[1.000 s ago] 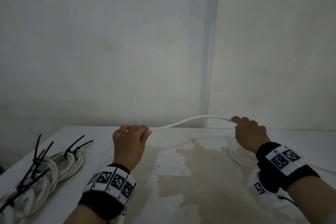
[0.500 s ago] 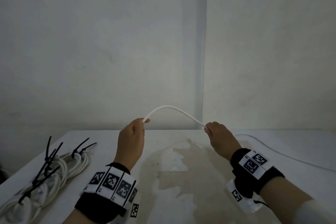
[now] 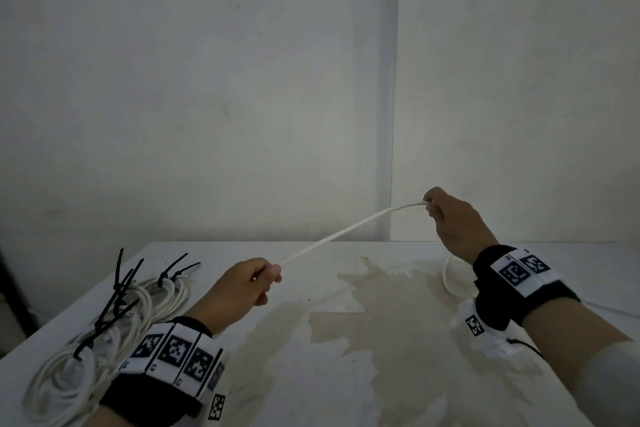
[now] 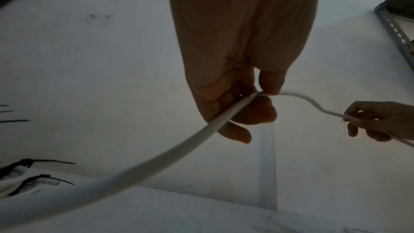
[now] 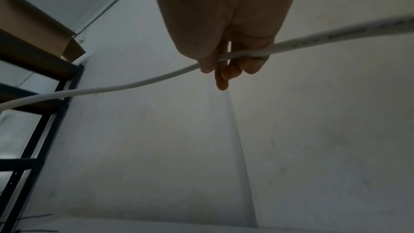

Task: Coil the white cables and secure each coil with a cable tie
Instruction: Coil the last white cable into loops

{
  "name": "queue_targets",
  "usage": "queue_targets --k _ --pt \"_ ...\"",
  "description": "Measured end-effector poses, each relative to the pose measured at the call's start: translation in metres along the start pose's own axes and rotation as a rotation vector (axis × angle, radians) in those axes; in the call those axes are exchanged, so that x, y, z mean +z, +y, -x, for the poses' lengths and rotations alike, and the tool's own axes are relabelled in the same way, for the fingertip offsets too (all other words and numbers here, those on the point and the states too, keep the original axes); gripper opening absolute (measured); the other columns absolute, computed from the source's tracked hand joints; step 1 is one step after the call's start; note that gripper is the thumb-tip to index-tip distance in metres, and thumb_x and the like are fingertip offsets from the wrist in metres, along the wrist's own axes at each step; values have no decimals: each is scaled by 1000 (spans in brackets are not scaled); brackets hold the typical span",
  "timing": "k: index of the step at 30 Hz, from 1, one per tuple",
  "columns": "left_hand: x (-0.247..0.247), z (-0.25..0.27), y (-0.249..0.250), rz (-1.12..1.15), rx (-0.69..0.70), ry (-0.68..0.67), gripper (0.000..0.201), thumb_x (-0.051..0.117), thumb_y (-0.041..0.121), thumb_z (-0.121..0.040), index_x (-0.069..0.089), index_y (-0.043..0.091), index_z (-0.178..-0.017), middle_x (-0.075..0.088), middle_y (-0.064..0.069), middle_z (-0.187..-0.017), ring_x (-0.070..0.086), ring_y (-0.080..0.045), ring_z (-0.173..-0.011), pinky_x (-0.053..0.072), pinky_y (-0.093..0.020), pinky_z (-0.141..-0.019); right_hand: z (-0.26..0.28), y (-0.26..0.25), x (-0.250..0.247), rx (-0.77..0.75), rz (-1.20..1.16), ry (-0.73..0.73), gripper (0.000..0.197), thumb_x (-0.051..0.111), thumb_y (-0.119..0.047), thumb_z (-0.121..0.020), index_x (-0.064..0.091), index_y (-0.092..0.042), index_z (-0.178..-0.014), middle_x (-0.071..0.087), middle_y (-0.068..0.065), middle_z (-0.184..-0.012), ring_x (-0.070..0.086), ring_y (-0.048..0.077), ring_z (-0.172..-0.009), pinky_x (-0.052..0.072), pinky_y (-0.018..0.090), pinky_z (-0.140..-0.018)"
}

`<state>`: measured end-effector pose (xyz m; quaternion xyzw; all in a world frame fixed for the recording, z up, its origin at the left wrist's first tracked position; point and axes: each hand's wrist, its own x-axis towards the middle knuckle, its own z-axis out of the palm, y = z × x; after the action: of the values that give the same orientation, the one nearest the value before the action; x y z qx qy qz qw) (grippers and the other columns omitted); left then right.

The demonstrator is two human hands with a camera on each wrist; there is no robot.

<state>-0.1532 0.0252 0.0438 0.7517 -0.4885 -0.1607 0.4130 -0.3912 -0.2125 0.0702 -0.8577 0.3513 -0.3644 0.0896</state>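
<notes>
Left hand (image 3: 242, 291) closed on the white cable (image 3: 349, 234), fingers curled around it and thumb pressing it from the side, as seen in the left wrist view (image 4: 235, 105). Right hand (image 3: 453, 222) also closed on the same cable, pinching it between thumb and curled fingers (image 5: 226, 70), raised higher than the left hand and further to the right. Between the two hands, a stretch of cable in the air, rising in a nearly straight line from left hand to right hand, above the table (image 3: 381, 374). From the left hand, the cable going down and back toward the wrist, blurred and close to the camera in the left wrist view. From the right hand, the cable going out to the right in the right wrist view, with small dark printed letters on it, too blurred to read. Below the right wrist, a loop of white cable (image 3: 450, 279) lying on the table; cannot tell if it is the same cable.

On the left part of the table, finished coils of white cable (image 3: 114, 333) lying together, each bound with black cable ties (image 3: 119, 282), the tie ends sticking up. A brownish stain (image 3: 381, 305) on the middle of the table top. Behind, pale walls meeting in a corner (image 3: 394, 114). In the right wrist view, a dark metal shelf (image 5: 44, 112) with a cardboard box (image 5: 33, 29) on it.
</notes>
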Motion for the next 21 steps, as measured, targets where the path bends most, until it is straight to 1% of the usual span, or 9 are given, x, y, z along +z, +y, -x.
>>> queue_targets --k 6,8,10,11,13,15,16,18,21 --pt "-3 8 -2 6 -18 -94 23 42 16 -97 58 16 -81 52 1 -69 55 -9 -61 48 -23 -67 -7 13 4 -11 68 130 12 43 0 -93 55 3 -95 48 11 -81 42 26 -73 27 31 -64" --pt "-4 9 -5 18 -5 -19 23 40 15 -97 55 17 -79 50 1 -66 55 -6 -54 49 -25 -63 -4 20 9 -87 144 143 11 55 14 -81 58 4 -83 53 17 -73 45 30 -64 30 35 -58" --pt "-5 8 -6 29 50 86 24 39 15 -97 54 20 -79 45 2 -64 45 -4 -45 41 -22 -54 -3 26 17 -122 238 101 26 64 25 -64 58 1 -72 54 15 -64 39 24 -54 32 32 -50" --pt "-5 7 -4 42 73 135 24 39 16 -98 55 22 -80 43 2 -63 41 -4 -44 37 -20 -51 -3 26 19 -141 279 76 28 64 25 -62 58 0 -73 55 15 -65 38 23 -55 32 32 -50" --pt "-6 4 0 18 115 238 25 39 19 -98 57 24 -81 42 1 -62 39 -7 -48 33 -22 -51 3 15 20 -125 360 -99 20 51 14 -80 58 -1 -92 60 17 -87 48 28 -75 34 33 -64" --pt "-6 0 5 -90 132 341 22 37 21 -98 56 23 -86 44 -2 -62 43 -17 -57 33 -30 -56 14 3 25 -127 412 -366 28 34 -1 -93 50 -6 -115 55 13 -114 48 27 -103 35 31 -79" --pt "-6 -1 8 -142 123 381 20 37 21 -98 55 21 -90 45 -3 -62 44 -20 -58 31 -31 -55 21 -6 27 -162 414 -443 31 30 -8 -96 46 -10 -122 54 10 -121 48 25 -109 37 31 -86" --pt "-5 -5 11 -201 64 442 13 37 21 -98 47 14 -95 46 -2 -61 43 -18 -55 28 -29 -50 39 -27 30 -277 419 -518 31 29 -26 -100 41 -19 -128 57 8 -119 53 25 -108 41 33 -88" --pt "-6 -6 10 -284 -53 438 8 37 16 -97 41 10 -97 46 -1 -64 42 -14 -55 26 -28 -47 54 -41 39 -419 400 -535 31 32 -35 -99 47 -16 -118 62 8 -105 56 27 -99 36 31 -73"
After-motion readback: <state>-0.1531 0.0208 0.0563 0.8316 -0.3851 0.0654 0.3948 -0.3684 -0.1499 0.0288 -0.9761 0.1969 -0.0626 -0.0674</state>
